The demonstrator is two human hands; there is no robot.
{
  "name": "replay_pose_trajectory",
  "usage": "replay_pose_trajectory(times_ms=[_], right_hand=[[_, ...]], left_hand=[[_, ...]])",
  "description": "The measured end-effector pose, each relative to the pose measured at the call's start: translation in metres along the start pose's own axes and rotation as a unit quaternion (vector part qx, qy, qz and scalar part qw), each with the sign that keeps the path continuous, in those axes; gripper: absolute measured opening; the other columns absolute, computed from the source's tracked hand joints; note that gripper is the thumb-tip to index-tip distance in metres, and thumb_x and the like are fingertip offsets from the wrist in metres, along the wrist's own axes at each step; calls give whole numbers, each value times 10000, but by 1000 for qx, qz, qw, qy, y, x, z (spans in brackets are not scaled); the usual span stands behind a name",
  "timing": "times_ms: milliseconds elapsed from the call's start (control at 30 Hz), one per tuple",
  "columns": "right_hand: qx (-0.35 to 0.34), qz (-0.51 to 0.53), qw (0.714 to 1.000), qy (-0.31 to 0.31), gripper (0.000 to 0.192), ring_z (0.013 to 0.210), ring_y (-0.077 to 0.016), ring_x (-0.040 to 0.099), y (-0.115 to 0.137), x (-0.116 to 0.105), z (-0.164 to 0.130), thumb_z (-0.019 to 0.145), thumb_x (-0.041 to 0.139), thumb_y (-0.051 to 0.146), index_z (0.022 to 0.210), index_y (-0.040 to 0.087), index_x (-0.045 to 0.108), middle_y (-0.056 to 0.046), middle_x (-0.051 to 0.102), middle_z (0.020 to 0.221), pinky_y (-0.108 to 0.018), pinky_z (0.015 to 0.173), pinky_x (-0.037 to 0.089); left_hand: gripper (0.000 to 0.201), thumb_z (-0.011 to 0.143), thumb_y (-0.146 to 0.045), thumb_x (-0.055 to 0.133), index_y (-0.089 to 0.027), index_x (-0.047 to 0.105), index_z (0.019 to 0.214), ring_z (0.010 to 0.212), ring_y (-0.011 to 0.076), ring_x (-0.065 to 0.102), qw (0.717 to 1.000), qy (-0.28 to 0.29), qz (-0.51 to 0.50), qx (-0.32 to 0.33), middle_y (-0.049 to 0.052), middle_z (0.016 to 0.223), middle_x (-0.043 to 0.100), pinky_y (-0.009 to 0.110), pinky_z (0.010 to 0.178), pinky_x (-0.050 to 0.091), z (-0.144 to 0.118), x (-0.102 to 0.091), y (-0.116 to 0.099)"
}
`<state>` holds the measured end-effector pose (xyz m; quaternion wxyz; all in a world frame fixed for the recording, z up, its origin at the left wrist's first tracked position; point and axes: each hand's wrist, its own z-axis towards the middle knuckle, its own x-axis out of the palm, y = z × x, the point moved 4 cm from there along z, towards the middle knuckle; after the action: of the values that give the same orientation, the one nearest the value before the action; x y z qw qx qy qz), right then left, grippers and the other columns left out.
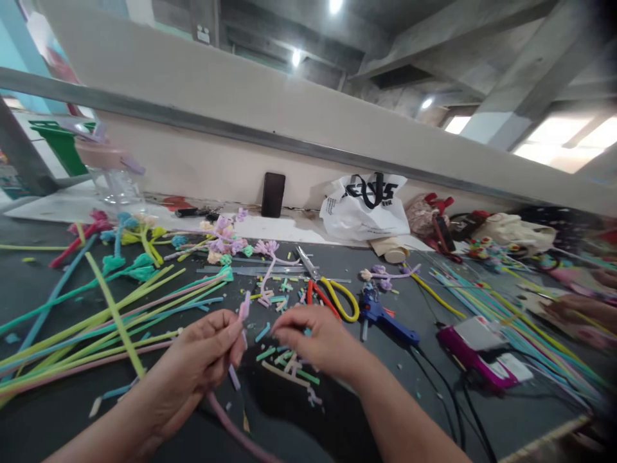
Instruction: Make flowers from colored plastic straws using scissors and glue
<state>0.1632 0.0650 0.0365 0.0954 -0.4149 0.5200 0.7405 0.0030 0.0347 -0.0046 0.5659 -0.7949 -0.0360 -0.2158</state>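
Our left hand (pixel 200 360) pinches a pink pipe cleaner (pixel 243 308) upright, fingers clamped on its stem so the tip stands free. Our right hand (pixel 315 341) hovers just beside it over cut pipe-cleaner scraps (pixel 284 366) on the counter (pixel 337 418), fingertips drawn together; whether they grip a piece we cannot tell. Scissors (pixel 328 292) lie near.

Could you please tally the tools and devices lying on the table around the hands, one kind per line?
Scissors: 1
Blue glue gun: 1
Black phone leaning on the wall: 1
White plastic bag: 1
Total: 4
The left hand pinches a pink pipe cleaner; the right hand picks at cut pieces.
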Motion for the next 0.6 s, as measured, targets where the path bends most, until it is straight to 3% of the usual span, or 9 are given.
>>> replay_pose_trajectory(times_ms=[100,167,267,333,500,600], right_hand=[[-49,-41,993,100,188,586,-84,556,31,28,-13,795,541,327,807,177,654,15,646,666,-155,503,353],[-65,-81,986,131,258,555,-82,557,43,45,-19,807,505,407,819,191,646,15,657,673,-160,448,314],[-96,-155,970,159,256,548,-108,586,52,67,-24,827,453,364,817,187,637,-13,680,682,-182,401,272],[-95,-197,966,136,234,543,-139,607,53,75,-23,820,431,310,813,176,623,-34,684,673,-204,384,259],[9,-214,977,-14,244,595,-193,638,54,70,-19,835,386,325,950,185,550,-59,689,779,-238,439,352],[-14,-237,971,2,209,614,-210,640,59,77,-18,821,408,295,882,180,571,-74,692,785,-258,482,399]], left_hand=[[237,753,-358,589,-156,492,676,371,-5,180,998,-43,-45,27,-60,535,459,134,357,132,-4,0,-5],[227,736,-347,611,-165,483,689,380,2,214,995,-62,-69,36,-62,531,461,127,363,173,-8,3,-8],[227,713,-327,636,-170,474,684,373,5,235,990,-81,-96,57,-68,522,462,125,355,198,-12,8,-12],[230,707,-315,645,-162,477,667,373,2,247,988,-85,-103,74,-66,530,465,122,351,204,-13,9,-14],[259,747,-338,599,-153,471,620,378,14,264,987,-59,-117,98,-70,494,404,131,358,252,-14,5,-18],[237,745,-331,601,-164,462,649,378,18,293,984,-62,-125,109,-65,530,441,130,347,250,-15,2,-21]])
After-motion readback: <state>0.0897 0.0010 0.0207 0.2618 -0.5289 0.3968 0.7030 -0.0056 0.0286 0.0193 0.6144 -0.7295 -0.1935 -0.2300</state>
